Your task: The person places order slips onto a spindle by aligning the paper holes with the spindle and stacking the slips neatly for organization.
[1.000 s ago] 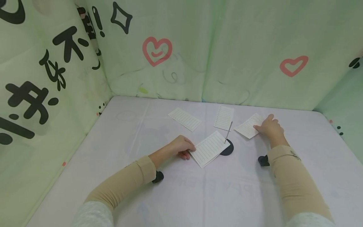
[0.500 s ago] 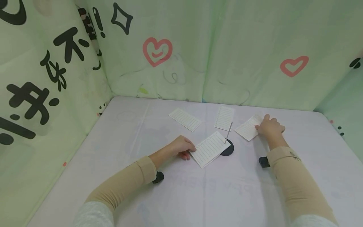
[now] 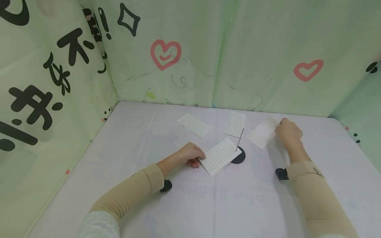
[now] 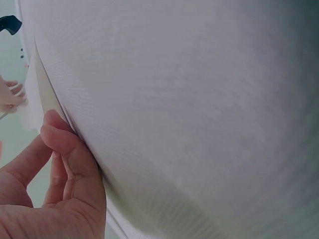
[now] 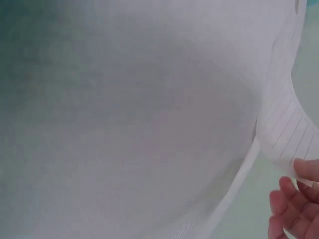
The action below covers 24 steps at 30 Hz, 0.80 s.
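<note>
Lined paper sheets [image 3: 218, 157] sit on a bill spike [image 3: 239, 140] with a round black base [image 3: 239, 158]; its thin rod comes up through their right corner. My left hand [image 3: 191, 154] pinches the left corner of these sheets between thumb and finger, as the left wrist view also shows. At the far right, my right hand [image 3: 289, 133] holds another lined sheet [image 3: 262, 133] by its far right corner. In the right wrist view this sheet [image 5: 289, 127] bends upward, its edge pinched between thumb and fingers.
Two more lined sheets lie toward the back of the white table: one slanted sheet [image 3: 194, 125] on the left and one upright sheet [image 3: 235, 123] behind the spike. A green printed curtain [image 3: 190, 86] stands along the table's back edge.
My right hand has shifted slightly right and turned, now gripping the far right sheet by its corner and lifting it. My left hand and the spiked sheets have stayed put.
</note>
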Available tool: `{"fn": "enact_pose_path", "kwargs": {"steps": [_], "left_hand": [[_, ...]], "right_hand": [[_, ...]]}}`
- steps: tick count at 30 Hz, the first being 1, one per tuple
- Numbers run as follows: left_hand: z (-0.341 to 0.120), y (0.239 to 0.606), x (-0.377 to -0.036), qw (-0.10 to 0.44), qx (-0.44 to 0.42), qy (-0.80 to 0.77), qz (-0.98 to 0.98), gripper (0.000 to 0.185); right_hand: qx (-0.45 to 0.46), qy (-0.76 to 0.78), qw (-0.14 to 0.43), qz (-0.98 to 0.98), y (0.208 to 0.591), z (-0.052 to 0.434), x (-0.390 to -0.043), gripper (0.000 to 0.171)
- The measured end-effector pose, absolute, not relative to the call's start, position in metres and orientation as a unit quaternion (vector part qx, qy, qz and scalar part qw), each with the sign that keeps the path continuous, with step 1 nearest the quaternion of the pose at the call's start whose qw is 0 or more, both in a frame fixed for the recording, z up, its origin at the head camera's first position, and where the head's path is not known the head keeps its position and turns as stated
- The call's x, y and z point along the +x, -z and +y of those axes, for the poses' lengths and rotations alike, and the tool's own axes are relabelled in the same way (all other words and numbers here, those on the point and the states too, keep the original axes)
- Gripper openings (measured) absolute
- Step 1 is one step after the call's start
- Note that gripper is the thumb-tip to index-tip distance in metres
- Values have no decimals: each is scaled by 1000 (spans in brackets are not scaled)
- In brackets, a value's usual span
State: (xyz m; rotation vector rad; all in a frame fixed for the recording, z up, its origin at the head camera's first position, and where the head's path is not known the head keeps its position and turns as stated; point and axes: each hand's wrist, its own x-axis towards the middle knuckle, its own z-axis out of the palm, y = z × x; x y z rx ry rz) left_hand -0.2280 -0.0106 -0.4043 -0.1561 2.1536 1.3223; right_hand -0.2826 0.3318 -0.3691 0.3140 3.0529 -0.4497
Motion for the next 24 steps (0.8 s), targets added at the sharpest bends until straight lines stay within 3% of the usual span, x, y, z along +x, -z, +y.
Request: {"fn": "enact_pose_path", "kwargs": {"steps": [4, 9, 14, 17, 22, 24], "left_hand": [[-11, 404, -228, 302, -58, -502, 809, 18], [-12, 404, -229, 308, -57, -505, 804, 17], [-16, 403, -232, 325, -49, -506, 797, 18], [-19, 401, -234, 343, -40, -509, 789, 19], [-24, 395, -234, 354, -14, -474, 806, 19], [-26, 391, -234, 346, 5, -441, 828, 20]], "right_hand": [[122, 229, -31, 965, 383, 360, -292, 42], [155, 327, -38, 931, 413, 413, -316, 74], [198, 418, 7, 887, 370, 392, -287, 82], [195, 481, 33, 854, 340, 371, -264, 70], [196, 594, 43, 779, 316, 355, -245, 26], [189, 627, 44, 754, 311, 351, -242, 21]]}}
